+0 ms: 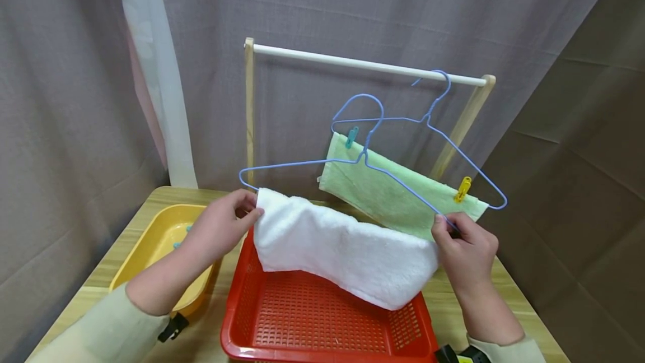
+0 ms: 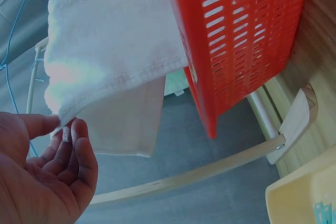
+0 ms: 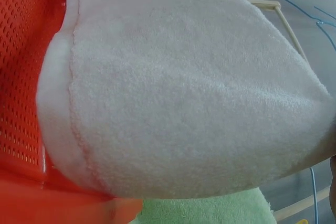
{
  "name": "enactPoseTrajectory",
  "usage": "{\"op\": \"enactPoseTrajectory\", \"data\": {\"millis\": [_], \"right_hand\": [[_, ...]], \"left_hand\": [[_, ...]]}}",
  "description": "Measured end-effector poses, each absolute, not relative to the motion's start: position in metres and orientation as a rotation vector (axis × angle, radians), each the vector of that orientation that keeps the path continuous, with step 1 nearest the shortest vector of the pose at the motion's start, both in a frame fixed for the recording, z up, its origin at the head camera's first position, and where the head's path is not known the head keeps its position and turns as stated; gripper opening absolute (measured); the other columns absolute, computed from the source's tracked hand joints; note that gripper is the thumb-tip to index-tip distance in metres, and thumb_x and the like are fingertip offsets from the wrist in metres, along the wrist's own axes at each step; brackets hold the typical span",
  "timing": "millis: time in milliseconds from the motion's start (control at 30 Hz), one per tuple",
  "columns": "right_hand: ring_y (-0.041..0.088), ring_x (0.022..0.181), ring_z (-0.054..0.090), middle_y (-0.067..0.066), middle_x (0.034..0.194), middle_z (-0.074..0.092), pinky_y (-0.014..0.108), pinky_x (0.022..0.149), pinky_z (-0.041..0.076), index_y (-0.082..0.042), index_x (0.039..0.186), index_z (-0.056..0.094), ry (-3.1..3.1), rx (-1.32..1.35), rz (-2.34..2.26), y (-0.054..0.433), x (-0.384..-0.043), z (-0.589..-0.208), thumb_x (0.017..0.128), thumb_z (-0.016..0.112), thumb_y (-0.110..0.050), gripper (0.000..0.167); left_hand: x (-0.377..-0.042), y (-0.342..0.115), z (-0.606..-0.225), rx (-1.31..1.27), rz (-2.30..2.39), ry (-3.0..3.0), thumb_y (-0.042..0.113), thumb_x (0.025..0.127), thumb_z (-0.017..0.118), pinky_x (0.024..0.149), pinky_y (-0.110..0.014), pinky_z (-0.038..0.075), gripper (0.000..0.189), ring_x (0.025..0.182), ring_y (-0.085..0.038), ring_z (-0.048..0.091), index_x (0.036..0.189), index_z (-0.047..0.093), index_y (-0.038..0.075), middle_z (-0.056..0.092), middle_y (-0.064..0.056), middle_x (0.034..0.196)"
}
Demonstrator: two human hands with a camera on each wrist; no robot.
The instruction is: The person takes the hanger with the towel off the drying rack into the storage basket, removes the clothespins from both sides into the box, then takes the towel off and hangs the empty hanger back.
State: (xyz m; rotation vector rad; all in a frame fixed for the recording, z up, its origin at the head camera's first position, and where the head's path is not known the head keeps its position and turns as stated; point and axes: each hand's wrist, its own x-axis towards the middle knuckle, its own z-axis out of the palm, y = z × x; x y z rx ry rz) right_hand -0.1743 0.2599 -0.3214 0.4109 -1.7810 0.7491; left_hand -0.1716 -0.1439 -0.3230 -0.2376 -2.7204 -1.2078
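Grey curtain behind, darker panel on the right, wood table below. Rack at the back: white rod, two wooden posts. Back hanger hooked near the rod's right end, green towel on it, teal clip left, yellow clip right. Blue front hanger is in the hands, its hook overlapping the back hanger in head view. White towel hangs off its bottom, above the red basket; can't tell if cloth touches rim.

Left hand: thumb and fingers pinching towel's top left corner. Right hand: gripping hanger's right end beside towel's right corner; can't tell if cloth is in that grip too.

Yellow tray with teal pegs sits under the left forearm, just beside the basket. Side edges of the table run near tray and right forearm. Long stretch of rod between left post and back hanger's hook.
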Motion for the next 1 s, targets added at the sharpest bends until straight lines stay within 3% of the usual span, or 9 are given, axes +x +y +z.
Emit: {"op": "enactPoseTrajectory", "data": {"millis": [1000], "right_hand": [[-0.005, 0.054, 0.039, 0.001, 0.056, 0.053, 0.008, 0.058, 0.033, -0.002, 0.063, 0.063, -1.788, 0.433, 0.775, 0.261, -0.180, -0.327, 0.077, 0.067, -0.011, 0.017]], "left_hand": [[-0.160, -0.144, -0.333, -0.229, -1.202, -2.758, 0.028, 0.092, 0.072, 0.072, -0.032, 0.052, 0.011, 0.085, -0.017, 0.060, 0.096, 0.065, 0.020, 0.066, 0.005, 0.089]]}}
